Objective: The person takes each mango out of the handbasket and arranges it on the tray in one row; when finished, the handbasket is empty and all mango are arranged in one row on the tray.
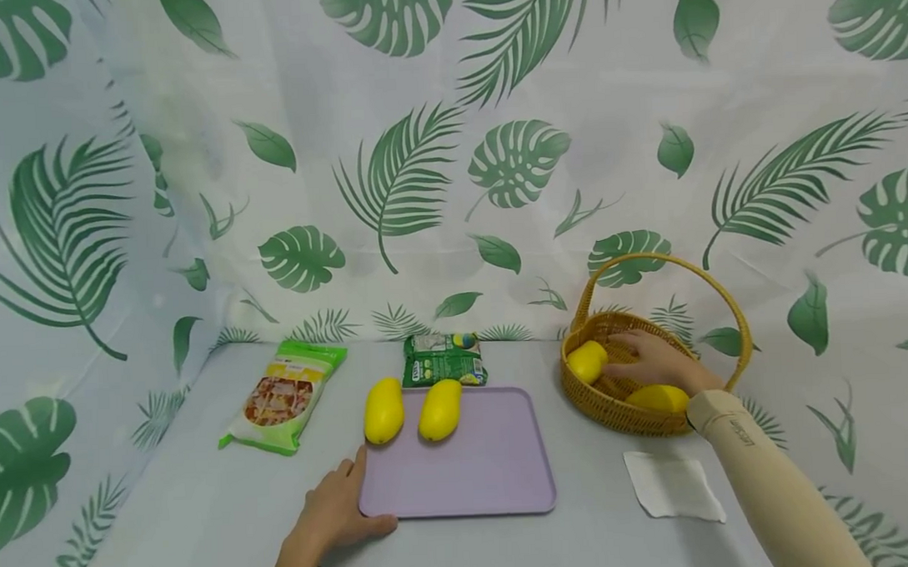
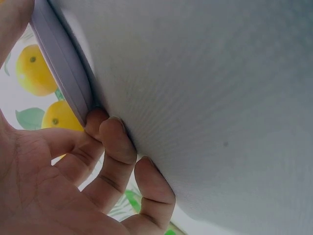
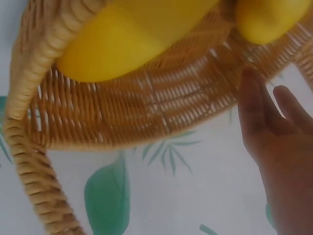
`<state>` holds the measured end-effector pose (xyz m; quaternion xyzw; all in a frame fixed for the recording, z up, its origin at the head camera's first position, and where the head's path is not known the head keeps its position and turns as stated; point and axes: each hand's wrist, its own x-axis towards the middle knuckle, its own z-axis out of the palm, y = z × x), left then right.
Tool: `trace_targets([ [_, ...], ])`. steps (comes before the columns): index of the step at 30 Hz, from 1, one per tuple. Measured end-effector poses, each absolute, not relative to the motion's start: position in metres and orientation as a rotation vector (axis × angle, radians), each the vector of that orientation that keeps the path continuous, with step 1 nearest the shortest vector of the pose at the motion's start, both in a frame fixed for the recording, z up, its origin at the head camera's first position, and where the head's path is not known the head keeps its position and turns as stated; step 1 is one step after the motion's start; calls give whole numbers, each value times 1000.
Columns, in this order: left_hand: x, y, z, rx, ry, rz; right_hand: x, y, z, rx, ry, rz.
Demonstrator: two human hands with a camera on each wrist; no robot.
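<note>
A lilac tray (image 1: 491,474) lies on the table, bearing two yellow mangoes (image 1: 383,411) near its back left. At its front left corner, my left hand (image 1: 332,506) holds the rim, thumb along the front edge and fingers along the left side. In the left wrist view the curled fingers (image 2: 117,142) touch the tray's edge (image 2: 63,63) and the table. My right hand (image 1: 655,361) reaches into a wicker basket (image 1: 616,415), fingers extended near a mango (image 1: 588,362) on the left. Another mango (image 1: 657,399) lies at the basket's front, under the wrist.
A green and white food packet (image 1: 281,398) lies at the left. Behind the tray is a dark green packet (image 1: 445,360). A folded white cloth (image 1: 673,484) lies before the basket, whose tall handle (image 1: 736,315) arches over it. A leaf-patterned curtain (image 1: 420,168) hangs behind.
</note>
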<state>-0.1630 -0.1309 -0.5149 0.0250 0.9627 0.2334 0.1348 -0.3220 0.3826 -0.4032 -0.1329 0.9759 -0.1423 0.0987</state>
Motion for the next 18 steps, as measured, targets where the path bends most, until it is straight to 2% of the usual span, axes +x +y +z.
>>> trace_targets([
  [8,-165,-131,-514,70,2786,663,-350,383,-413,-359,2826,-340],
  [18,-166,-132,-514,67,2785,683,-366,371,-424,-473,2821,-356],
])
